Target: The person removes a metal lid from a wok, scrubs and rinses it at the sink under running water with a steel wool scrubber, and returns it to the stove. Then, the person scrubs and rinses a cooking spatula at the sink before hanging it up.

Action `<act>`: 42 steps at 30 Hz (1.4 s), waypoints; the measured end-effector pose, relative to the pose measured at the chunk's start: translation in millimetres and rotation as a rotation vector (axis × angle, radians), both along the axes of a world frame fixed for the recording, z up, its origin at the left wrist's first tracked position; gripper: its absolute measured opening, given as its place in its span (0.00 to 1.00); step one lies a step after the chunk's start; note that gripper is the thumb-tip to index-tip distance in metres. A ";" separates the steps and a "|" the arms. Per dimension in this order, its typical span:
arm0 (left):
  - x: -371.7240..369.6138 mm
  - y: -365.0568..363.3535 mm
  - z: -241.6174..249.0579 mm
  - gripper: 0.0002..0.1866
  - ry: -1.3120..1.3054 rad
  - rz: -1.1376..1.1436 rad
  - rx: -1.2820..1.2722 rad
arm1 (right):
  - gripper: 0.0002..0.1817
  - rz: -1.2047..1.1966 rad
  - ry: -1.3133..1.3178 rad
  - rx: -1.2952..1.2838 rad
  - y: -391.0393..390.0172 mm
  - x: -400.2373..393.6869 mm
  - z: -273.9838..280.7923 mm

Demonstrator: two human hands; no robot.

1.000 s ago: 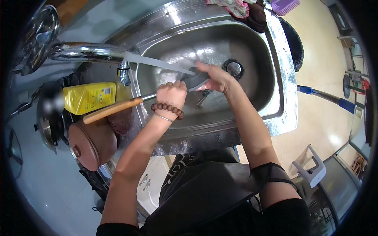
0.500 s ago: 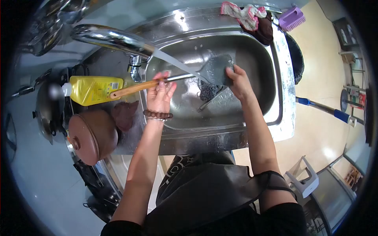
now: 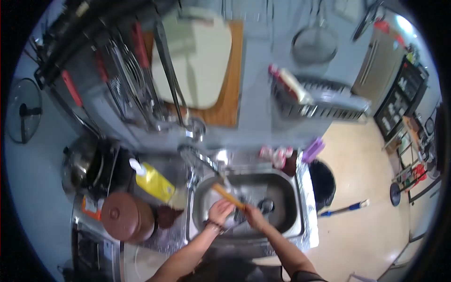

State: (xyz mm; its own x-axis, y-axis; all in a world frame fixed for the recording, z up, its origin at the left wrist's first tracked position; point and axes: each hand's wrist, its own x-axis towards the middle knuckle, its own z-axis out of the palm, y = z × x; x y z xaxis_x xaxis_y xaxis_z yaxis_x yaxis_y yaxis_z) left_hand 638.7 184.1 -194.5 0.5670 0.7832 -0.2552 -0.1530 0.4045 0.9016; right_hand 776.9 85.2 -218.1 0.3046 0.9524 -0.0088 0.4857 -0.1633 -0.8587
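Observation:
My right hand (image 3: 256,218) is closed round the spatula, whose wooden handle (image 3: 228,194) slants up and left over the sink (image 3: 292,229). The handle's free end lies just below the spout of the faucet (image 3: 205,160). Beside the handle, on its lower left, is my left hand (image 3: 220,212), with a beaded bracelet (image 3: 214,226) at the wrist; its fingers are blurred. The spatula's grey head is hard to pick out in the blur. A dark round shape (image 3: 266,206) shows on the sink floor right of my right hand.
A yellow bottle (image 3: 156,182) and a lidded brown pot (image 3: 126,218) stand left of the sink, with a brown cloth (image 3: 167,216) between pot and sink. Cloths (image 3: 280,157) and a purple brush (image 3: 313,150) lie at the back right. Utensils and a cutting board (image 3: 195,61) hang above.
The view has tilted up toward the wall. The spatula has been turned: my right hand has gone from its grey head to the handle side, and the wooden end now points toward the faucet.

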 end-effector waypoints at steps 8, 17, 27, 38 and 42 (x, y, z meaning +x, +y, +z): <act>-46.4 104.7 1.3 0.37 0.083 0.254 -0.459 | 0.14 0.042 -0.017 0.011 -41.4 9.6 97.0; -43.5 114.4 -3.6 0.21 -0.003 0.089 -0.358 | 0.13 -0.396 -0.361 0.002 -16.5 64.3 111.8; -67.9 8.4 134.2 0.14 0.018 -0.094 0.523 | 0.29 -0.481 -0.326 0.809 61.4 57.0 425.5; -43.5 -110.8 327.0 0.32 -0.272 -0.863 1.507 | 0.26 -0.583 -0.169 0.786 117.1 128.9 443.5; -12.7 -150.2 322.5 0.33 -0.250 -1.152 1.044 | 0.26 -0.486 -0.266 0.630 81.5 131.0 439.7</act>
State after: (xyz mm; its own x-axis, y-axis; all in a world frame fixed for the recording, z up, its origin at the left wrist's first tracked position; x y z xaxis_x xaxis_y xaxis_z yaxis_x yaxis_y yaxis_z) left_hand 625.9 33.9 128.0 0.9029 -0.3185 0.2887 -0.3963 -0.3560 0.8463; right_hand 907.9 166.7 221.6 0.5995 0.5172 0.6108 0.6843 0.0648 -0.7264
